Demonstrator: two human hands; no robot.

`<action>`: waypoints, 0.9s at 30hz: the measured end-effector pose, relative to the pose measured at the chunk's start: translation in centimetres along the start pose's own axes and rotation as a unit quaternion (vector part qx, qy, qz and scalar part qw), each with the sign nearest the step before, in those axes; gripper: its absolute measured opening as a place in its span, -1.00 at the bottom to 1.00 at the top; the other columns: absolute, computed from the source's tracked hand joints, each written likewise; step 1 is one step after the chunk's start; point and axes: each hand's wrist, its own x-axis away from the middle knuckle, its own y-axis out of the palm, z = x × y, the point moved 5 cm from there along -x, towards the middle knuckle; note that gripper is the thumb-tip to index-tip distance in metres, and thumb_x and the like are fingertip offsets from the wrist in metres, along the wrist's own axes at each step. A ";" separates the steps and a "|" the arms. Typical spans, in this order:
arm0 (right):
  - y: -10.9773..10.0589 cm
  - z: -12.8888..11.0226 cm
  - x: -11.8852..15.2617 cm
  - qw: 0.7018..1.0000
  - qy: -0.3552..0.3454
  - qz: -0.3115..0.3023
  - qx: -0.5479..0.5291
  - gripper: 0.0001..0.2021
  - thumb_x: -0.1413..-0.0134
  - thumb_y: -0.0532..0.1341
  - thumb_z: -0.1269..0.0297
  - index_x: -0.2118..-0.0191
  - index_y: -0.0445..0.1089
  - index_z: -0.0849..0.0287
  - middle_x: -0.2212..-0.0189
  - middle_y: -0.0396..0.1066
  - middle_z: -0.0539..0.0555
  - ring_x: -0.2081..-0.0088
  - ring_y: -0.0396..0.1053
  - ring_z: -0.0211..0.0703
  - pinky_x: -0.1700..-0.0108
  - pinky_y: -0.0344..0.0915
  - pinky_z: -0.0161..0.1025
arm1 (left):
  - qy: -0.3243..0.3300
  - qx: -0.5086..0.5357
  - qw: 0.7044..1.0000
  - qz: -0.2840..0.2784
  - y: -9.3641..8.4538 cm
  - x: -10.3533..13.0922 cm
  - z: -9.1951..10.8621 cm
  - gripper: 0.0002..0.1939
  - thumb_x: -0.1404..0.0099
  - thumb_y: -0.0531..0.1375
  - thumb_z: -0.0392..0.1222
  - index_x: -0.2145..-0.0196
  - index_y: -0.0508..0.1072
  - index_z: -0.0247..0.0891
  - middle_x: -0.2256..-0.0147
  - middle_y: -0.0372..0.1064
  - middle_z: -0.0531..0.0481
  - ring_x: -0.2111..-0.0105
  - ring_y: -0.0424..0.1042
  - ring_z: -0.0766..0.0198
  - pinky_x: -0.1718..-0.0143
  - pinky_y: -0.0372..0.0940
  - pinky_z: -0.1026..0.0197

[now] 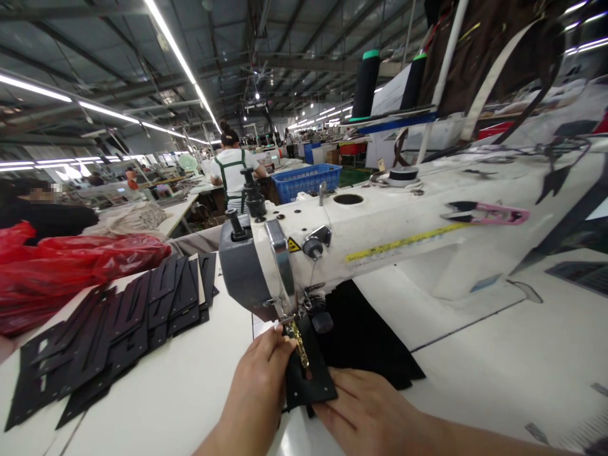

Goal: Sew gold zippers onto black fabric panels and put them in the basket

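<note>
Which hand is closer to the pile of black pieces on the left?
Left. The left hand is to the right of the pile of black pieces, with white tabletop between them. The right hand is farther off, beyond the left hand.

1. Bare counter (166, 396) between the left hand (259, 383) and the overlapping black pieces (128, 320) leaves room to pass.
2. The sewing machine (266, 259) bars the way straight ahead.
3. Black fabric (368, 335) lies under its arm; open surface spreads to the fabric's right.
</note>
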 end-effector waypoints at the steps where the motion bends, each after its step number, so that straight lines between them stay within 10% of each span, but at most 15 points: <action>1: -0.1 -0.1 0.1 1.000 -0.002 -0.001 -0.005 -0.68 -0.12 -0.08 0.58 0.40 0.41 0.30 0.51 0.41 0.11 0.36 0.37 -0.16 0.27 0.37 -0.30 | -0.006 0.000 1.000 -0.002 0.0 0.0 0.0 -0.68 -0.16 -0.01 -0.46 0.17 0.39 -0.34 0.23 0.37 -0.22 0.15 0.40 0.08 0.18 0.40 0.07; 14: 1.4 4.4 -3.2 0.963 0.148 -0.191 -0.122 -0.86 0.11 0.15 0.52 0.35 0.32 0.24 0.31 0.38 0.12 0.28 0.34 -0.15 0.25 0.27 -0.27 | -0.070 0.021 0.997 -0.015 -0.4 1.5 1.4 -0.58 -0.08 0.00 -0.52 0.12 0.39 -0.35 0.16 0.35 -0.22 0.15 0.34 0.09 0.15 0.34 0.02; 27: 3.2 7.2 -2.3 0.950 0.240 -0.191 -0.050 -0.90 0.04 0.13 0.49 0.46 0.37 0.22 0.43 0.43 0.07 0.37 0.38 -0.18 0.34 0.27 -0.34 | -0.031 -0.035 0.997 -0.066 0.1 0.7 1.7 -0.74 -0.22 0.09 -0.37 0.13 0.40 -0.26 0.31 0.29 -0.12 0.30 0.28 0.11 0.27 0.27 -0.01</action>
